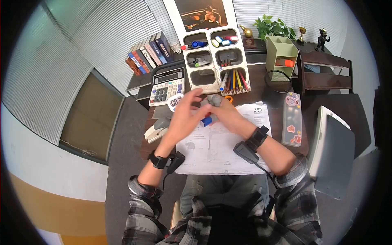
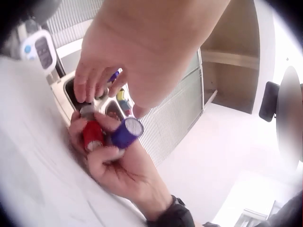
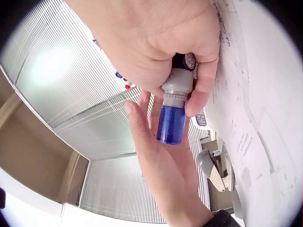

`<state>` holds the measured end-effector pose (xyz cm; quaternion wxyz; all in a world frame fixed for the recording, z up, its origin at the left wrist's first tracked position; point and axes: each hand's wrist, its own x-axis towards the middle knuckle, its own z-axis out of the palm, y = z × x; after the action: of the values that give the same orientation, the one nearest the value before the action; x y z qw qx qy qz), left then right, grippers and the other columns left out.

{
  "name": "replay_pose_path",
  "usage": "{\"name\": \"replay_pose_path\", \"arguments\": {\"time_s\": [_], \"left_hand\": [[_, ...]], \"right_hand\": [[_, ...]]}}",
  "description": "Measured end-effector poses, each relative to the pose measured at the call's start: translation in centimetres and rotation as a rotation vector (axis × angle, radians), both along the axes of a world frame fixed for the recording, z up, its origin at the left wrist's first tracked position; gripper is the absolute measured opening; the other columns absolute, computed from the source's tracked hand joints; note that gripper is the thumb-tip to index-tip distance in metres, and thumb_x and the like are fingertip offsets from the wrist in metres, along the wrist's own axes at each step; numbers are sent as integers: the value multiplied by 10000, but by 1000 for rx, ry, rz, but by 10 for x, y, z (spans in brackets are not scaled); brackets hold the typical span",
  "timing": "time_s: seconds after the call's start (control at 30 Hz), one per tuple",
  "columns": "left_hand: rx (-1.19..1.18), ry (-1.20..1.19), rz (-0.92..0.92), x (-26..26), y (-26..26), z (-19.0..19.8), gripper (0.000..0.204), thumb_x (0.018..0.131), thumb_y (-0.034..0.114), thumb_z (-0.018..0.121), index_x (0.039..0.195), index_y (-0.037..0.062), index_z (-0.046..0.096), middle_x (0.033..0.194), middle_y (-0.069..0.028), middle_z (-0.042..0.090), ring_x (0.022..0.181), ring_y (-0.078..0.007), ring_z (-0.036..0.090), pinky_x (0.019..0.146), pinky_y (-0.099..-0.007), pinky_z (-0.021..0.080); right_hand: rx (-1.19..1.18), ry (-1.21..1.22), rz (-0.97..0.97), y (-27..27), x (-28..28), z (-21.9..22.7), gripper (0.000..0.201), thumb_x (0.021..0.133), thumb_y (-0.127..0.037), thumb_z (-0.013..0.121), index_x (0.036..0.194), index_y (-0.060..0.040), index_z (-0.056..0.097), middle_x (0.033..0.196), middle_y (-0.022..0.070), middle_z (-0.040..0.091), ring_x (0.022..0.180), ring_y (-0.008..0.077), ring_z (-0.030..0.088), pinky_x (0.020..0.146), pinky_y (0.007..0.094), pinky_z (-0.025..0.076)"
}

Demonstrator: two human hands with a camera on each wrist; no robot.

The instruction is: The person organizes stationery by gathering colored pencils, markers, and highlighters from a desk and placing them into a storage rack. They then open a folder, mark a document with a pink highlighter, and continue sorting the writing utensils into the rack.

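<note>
My right hand (image 1: pixel 229 116) grips a bundle of stubby markers with grey bodies over the paper. One has a blue end (image 3: pixel 171 125), seen sticking out below the palm in the right wrist view. A red-ended marker (image 2: pixel 93 135) lies beside the blue one in the left wrist view, and a black-ended marker (image 3: pixel 185 61) is partly hidden in the palm. Rounded grey tops (image 1: pixel 214 99) show between the hands. My left hand (image 1: pixel 184 118) has its fingers loosely extended, its fingertips close to those grey tops.
Printed paper (image 1: pixel 200 157) covers the desk front. Behind stands a white organizer (image 1: pixel 212 61) with markers and pencils. A calculator (image 1: pixel 167 87), small clock (image 1: pixel 174 102) and stapler (image 1: pixel 157 130) are at left. A pencil case (image 1: pixel 292 118) and black ring stand (image 1: pixel 278 81) are at right.
</note>
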<state>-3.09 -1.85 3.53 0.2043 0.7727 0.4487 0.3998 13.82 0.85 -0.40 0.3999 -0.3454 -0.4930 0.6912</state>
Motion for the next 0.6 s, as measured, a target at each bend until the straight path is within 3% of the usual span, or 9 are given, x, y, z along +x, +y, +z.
{"name": "replay_pose_path", "arguments": {"time_s": [0.03,0.1,0.13,0.2,0.3,0.5,0.6], "left_hand": [[1,-5,0,6,0,-6,507,922,175,699,1356,8,498,1241,-146,605,1089,-200,611,844,-320,533],[-303,-242,-120,12,1,-15,679,914,265,717,1439,-15,389,1291,-163,562,1125,-211,593,848,-327,541],[-302,-243,-123,11,2,-19,679,914,265,717,1439,-15,389,1291,-163,562,1125,-211,593,848,-327,541],[-529,-437,-162,10,5,-25,701,920,130,690,1491,11,302,1357,-153,507,1185,-232,550,901,-343,537],[-641,-623,-252,12,2,-27,745,912,78,672,1519,25,244,1394,-151,459,1201,-227,538,941,-363,541],[-548,-486,-267,11,-6,-34,858,920,38,638,1561,19,68,1420,-171,443,1217,-238,531,955,-371,541],[-439,-333,-164,11,-9,-37,891,902,102,689,1545,-22,85,1328,-194,509,1179,-225,568,945,-332,532]], "right_hand": [[30,69,-48,0,0,-1,303,881,-144,673,1147,-30,581,970,63,659,851,144,649,652,311,571],[60,137,-98,1,0,-3,295,893,-149,662,1152,-27,587,988,67,665,862,140,648,663,309,568],[79,134,-91,3,2,-4,316,900,-157,660,1176,-26,578,1008,70,668,866,138,648,676,304,563],[101,132,-89,5,4,-4,336,906,-165,658,1200,-26,570,1029,73,671,870,136,648,690,299,558],[74,89,-58,6,3,-5,347,918,-165,657,1218,-29,549,1027,66,662,866,133,643,723,281,545],[37,173,-80,9,-3,-16,296,931,-142,648,1183,-34,535,968,50,627,875,128,623,729,278,528],[41,192,-85,9,-3,-16,293,935,-155,648,1177,-38,531,948,43,621,867,124,614,720,278,523]]}}
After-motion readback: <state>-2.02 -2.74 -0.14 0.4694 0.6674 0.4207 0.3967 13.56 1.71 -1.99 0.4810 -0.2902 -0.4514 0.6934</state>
